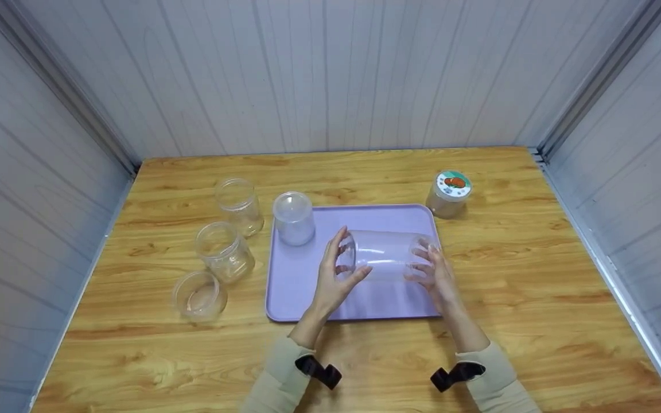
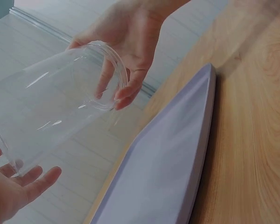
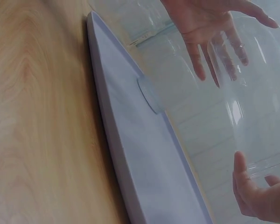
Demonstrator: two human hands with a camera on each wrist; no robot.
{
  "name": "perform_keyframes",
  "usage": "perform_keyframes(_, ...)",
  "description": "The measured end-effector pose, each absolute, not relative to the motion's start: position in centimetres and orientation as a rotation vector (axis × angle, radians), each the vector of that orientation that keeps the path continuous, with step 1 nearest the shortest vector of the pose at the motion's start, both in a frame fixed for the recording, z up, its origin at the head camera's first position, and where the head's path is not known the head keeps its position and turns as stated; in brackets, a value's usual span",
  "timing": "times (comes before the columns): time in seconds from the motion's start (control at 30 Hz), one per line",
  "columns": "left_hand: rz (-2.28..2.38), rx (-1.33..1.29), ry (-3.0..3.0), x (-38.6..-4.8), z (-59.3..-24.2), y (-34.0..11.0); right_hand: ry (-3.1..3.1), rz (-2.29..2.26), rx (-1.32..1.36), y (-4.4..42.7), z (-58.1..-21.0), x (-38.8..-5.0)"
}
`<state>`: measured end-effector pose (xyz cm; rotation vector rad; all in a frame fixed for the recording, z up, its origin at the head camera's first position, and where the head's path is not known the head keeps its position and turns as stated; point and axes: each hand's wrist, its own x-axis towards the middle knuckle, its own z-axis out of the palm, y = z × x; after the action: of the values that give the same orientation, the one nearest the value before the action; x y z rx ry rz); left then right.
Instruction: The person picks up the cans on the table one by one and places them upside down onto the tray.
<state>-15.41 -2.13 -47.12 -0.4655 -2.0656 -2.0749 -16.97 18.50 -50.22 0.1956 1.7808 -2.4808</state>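
Note:
A large clear plastic jar point(image 1: 385, 255) lies sideways in the air above a lilac tray point(image 1: 353, 307). My left hand point(image 1: 333, 281) holds its left, closed end, the thumb in front and the fingers spread around the far side. At the other end my right hand point(image 1: 436, 275) grips the threaded rim. In the left wrist view the right hand point(image 2: 133, 42) has its thumb and fingers at that rim point(image 2: 114, 63). The right wrist view shows the left hand's fingers point(image 3: 231, 46) partly through the clear wall.
A smaller jar with a cloudy top point(image 1: 295, 221) stands at the tray's upper left corner. Left of the tray are a tall clear jar point(image 1: 241, 209), a middle one point(image 1: 227, 255) and a short one point(image 1: 199, 298). A jar with a printed lid point(image 1: 450, 192) stands back right.

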Motion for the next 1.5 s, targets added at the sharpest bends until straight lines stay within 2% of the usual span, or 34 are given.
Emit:
perform_keyframes(0.3,-2.111,-0.455,-1.978,-15.3,-47.3,-2.0,1.658,-2.518,-0.073,19.2,-52.7,-17.6)
perform_keyframes(0.4,-2.086,-0.458,-1.958,-15.2,-47.3,-2.0,1.646,-2.508,-0.064,19.1,-52.6,-17.7)
perform_keyframes(0.57,-2.015,-0.448,-1.955,-15.2,-47.0,-1.9,1.667,-2.439,0.069,18.3,-50.4,-17.2)
perform_keyframes(0.7,-1.951,-0.442,-1.975,-15.1,-46.5,-2.0,1.686,-2.406,0.037,18.4,-50.6,-17.3)
perform_keyframes(0.97,-1.835,-0.421,-2.042,-15.3,-45.7,-2.2,1.872,-2.288,-0.107,20.7,-55.7,-19.6)
perform_keyframes(1.13,-1.779,-0.414,-2.085,-16.4,-47.0,-2.3,1.946,-2.351,-0.022,21.7,-58.7,-21.5)
perform_keyframes(1.23,-1.758,-0.407,-2.116,-17.3,-48.2,-2.4,2.004,-2.382,0.078,22.0,-59.6,-22.3)
perform_keyframes(1.5,-1.632,-0.369,-2.196,-18.2,-47.8,-2.6,2.15,-2.404,0.174,22.9,-59.9,-23.6)
